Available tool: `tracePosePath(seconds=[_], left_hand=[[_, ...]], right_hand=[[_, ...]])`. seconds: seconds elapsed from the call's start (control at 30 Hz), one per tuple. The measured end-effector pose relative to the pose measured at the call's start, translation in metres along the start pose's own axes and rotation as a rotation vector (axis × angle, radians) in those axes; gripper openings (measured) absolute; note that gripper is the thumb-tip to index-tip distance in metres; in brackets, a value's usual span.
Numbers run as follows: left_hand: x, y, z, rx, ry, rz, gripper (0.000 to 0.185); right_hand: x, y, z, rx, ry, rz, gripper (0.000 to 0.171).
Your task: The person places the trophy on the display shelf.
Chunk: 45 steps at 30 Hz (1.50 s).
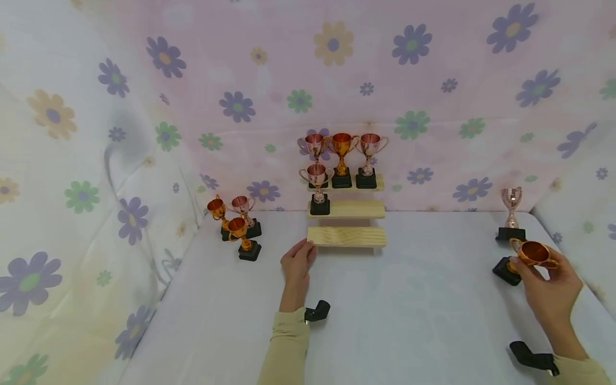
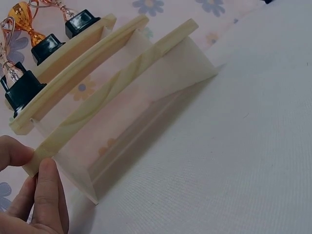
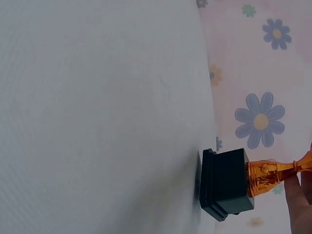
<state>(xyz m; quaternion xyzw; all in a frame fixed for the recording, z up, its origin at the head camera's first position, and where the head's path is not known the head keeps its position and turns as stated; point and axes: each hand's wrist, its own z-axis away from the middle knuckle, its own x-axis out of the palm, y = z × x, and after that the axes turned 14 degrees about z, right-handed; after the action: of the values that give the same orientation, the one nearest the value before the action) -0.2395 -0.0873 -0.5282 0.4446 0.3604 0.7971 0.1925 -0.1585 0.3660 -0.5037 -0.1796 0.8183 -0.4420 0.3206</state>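
Observation:
A three-step wooden stand [image 1: 346, 236] sits at the back middle of the white table, with three trophies on its top step [image 1: 343, 152] and one pink trophy [image 1: 318, 188] on the middle step. My left hand [image 1: 297, 263] touches the left end of the bottom step [image 2: 112, 95], thumb and fingers [image 2: 46, 190] at its corner. My right hand [image 1: 548, 283] grips an orange trophy [image 1: 529, 254] by its cup, tilted, with its black base [image 3: 226, 184] near the table. A pink trophy [image 1: 511, 213] stands just behind it.
Three more trophies [image 1: 237, 227] stand in a group on the table at the left. Flowered cloth [image 1: 72, 176] forms walls at the left, back and right. White table surface [image 1: 409, 305] stretches between my hands.

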Motion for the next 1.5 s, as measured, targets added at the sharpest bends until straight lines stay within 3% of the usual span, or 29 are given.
tracePosePath(seconds=[0.37,0.6,0.87,1.27,1.5], left_hand=[[0.000,0.002,0.002,-0.006,-0.002,-0.005,0.029],[0.002,0.002,0.004,0.001,0.003,0.001,0.028],[0.003,0.002,0.004,-0.007,-0.005,0.002,0.029],[0.001,0.004,0.002,-0.024,-0.006,-0.005,0.029],[0.000,0.004,0.001,-0.036,-0.008,-0.005,0.030]], right_hand=[[0.025,-0.025,0.017,-0.165,-0.134,-0.020,0.059],[0.047,-0.041,0.024,-0.286,-0.227,-0.086,0.061],[0.070,-0.069,0.032,-0.314,-0.326,-0.151,0.059],[0.119,-0.148,0.021,-0.421,-0.466,-0.314,0.054],[0.158,-0.184,0.006,-0.427,-0.589,-0.416,0.050]])
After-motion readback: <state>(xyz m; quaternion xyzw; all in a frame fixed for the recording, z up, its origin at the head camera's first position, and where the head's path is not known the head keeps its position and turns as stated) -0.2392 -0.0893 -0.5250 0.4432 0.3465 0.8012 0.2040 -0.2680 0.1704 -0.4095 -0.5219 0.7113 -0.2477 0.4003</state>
